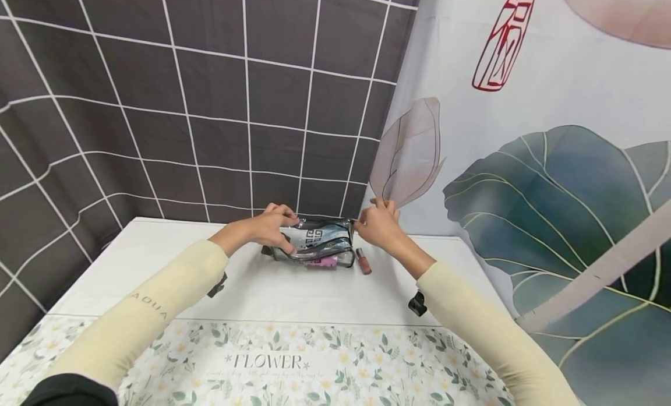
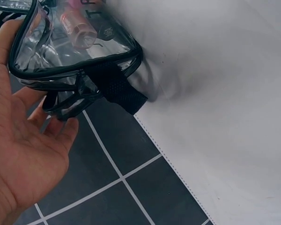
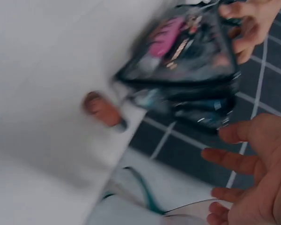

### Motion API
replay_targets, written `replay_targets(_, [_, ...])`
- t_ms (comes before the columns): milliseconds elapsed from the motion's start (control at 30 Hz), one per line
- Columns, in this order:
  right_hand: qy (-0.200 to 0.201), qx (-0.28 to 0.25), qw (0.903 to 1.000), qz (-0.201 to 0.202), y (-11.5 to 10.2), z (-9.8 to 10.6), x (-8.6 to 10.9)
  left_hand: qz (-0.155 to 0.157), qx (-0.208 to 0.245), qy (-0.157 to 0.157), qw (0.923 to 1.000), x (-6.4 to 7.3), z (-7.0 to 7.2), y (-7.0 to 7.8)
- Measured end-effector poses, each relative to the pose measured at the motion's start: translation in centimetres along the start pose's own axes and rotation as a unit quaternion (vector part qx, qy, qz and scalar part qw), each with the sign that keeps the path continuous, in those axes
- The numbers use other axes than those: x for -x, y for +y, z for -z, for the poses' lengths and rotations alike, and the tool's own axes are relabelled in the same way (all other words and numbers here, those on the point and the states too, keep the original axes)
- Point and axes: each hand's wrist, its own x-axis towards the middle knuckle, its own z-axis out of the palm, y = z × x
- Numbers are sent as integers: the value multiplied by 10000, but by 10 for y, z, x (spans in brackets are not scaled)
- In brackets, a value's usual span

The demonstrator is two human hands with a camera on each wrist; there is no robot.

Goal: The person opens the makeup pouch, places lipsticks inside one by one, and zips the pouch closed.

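A clear pouch with black trim (image 1: 322,243) lies near the table's back edge, with a printed logo and cosmetics showing through its plastic. My left hand (image 1: 271,226) grips its left end, thumb on the near side and fingers behind. In the left wrist view, a black tab (image 2: 117,89) sticks out from that end. At the pouch's right end is my right hand (image 1: 380,224), its thumb tip at the back corner. The right wrist view shows those fingers (image 3: 232,159) loosely bent and apart, holding nothing visible. Blur hides whether the thumb touches.
A reddish-brown lip gloss tube (image 1: 363,261) lies on the white table (image 1: 251,301) just right of the pouch. A floral mat (image 1: 335,365) covers the near side. Behind the table hangs a dark grid-patterned cloth (image 1: 209,85); a leaf-printed cloth (image 1: 534,184) is at right.
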Motion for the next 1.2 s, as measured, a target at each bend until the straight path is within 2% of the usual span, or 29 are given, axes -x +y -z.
replay_targets(100, [-365,262,9984,-344,15,-8,2,8,26,2,10000,0,1,0])
replay_targets(267, [-970,543,9900,-869,29,-28,6,52,47,-15,10000,-2,1,1])
replay_targets(367, [-1205,558,9863,-978,29,-38,9,62,56,-11,10000,-2,0,0])
replay_targets(533, [-1421,589,9843,-864,28,-49,11,93,66,-31,9999,0,0,0])
replay_targets(700, [-1507,676,9828,-826,27,-55,12,85,47,-20,10000,-1,0,0])
replay_targets(933, [-1553,589,9818,-922,27,-53,12,13,7,-5,10000,-3,1,-2])
replay_targets(1067, [-1538,561,9821,-932,30,-42,8,-12,28,16,10000,-3,0,-3])
replay_targets(1200, [-1335,492,9857,-907,33,-23,1,-28,90,83,9999,-3,-2,-3])
